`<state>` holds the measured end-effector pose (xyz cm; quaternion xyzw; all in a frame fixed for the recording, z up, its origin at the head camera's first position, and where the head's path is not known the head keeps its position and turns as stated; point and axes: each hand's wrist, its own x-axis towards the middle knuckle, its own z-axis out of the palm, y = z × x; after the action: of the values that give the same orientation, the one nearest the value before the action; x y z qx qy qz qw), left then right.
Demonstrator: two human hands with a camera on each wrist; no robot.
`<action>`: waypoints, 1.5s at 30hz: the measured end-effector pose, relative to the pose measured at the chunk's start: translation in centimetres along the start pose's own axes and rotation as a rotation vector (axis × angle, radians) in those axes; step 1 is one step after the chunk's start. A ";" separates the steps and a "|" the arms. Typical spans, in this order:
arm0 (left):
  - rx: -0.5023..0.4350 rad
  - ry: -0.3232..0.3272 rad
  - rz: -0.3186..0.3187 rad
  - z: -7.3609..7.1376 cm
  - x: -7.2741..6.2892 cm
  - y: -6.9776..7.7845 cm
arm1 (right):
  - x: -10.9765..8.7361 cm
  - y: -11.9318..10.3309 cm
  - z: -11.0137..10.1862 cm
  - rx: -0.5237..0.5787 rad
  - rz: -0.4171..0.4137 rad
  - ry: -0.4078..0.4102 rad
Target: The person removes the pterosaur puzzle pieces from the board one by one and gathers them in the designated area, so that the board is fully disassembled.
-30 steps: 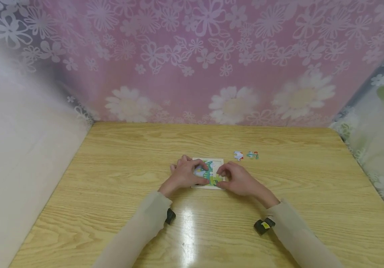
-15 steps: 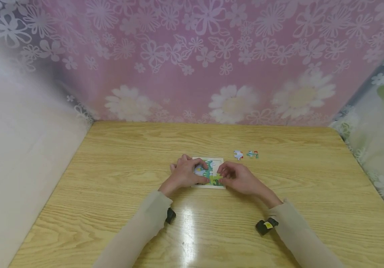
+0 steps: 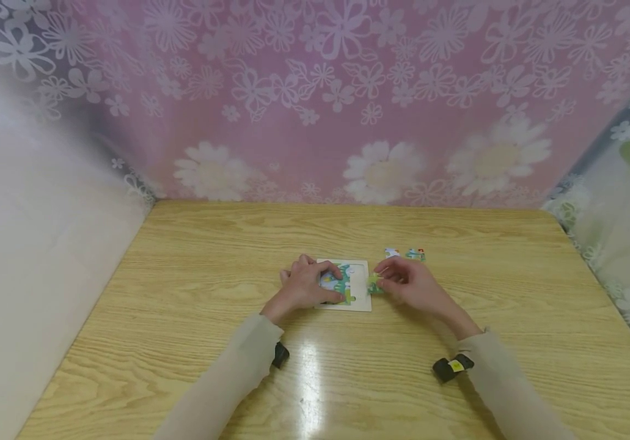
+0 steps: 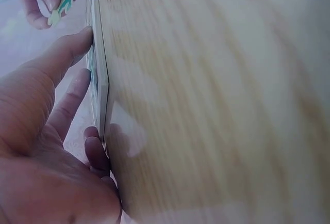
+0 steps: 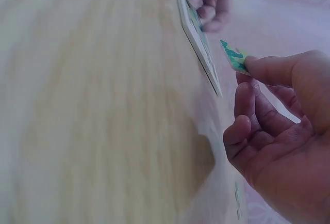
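Note:
A small jigsaw puzzle in a pale frame [image 3: 360, 304] lies flat on the table, with a blue-and-green picture on its left part and bare backing on the right. My left hand [image 3: 306, 284] rests over its left side, thumb and index finger spread on top. In the left wrist view, the other fingers of that left hand [image 4: 46, 126] bend beside the frame's edge. My right hand [image 3: 413, 284] pinches a green jigsaw piece [image 3: 374, 283] between thumb and fingertips, just right of the frame. The right wrist view shows this piece [image 5: 234, 56] tilted and raised above the frame's level.
Two loose jigsaw pieces lie behind my right hand: a whitish piece [image 3: 392, 252], partly covered by it, and a green-and-red piece [image 3: 416, 253]. The wooden table [image 3: 210, 256] meets a pink floral curtain [image 3: 293, 122] at the back.
My right hand has lifted the green piece from the puzzle's lower right corner and moved right with it, baring the backing there. The left hand has stayed in place.

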<state>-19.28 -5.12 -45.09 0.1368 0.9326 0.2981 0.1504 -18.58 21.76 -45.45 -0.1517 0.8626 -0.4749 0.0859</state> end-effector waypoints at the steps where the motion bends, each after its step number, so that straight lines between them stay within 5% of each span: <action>1: 0.000 0.000 0.003 0.0 0.0 -0.1 | -0.1 0.1 -0.3 -0.004 0.000 0.010; 16: -0.033 -0.056 0.065 -0.1 0.4 -1.5 | -1.2 2.8 -5.1 -0.042 0.028 0.147; 32: -0.064 -0.062 0.075 -0.6 0.1 -1.0 | -1.1 5.6 -9.6 -0.167 0.068 0.226; 45: -0.079 -0.049 0.068 -0.5 0.1 -1.0 | -0.4 6.7 -10.6 -0.313 0.084 0.256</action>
<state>-19.73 -6.15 -45.32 0.1699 0.9110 0.3360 0.1684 -22.55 33.65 -45.49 -0.0658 0.9353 -0.3465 -0.0293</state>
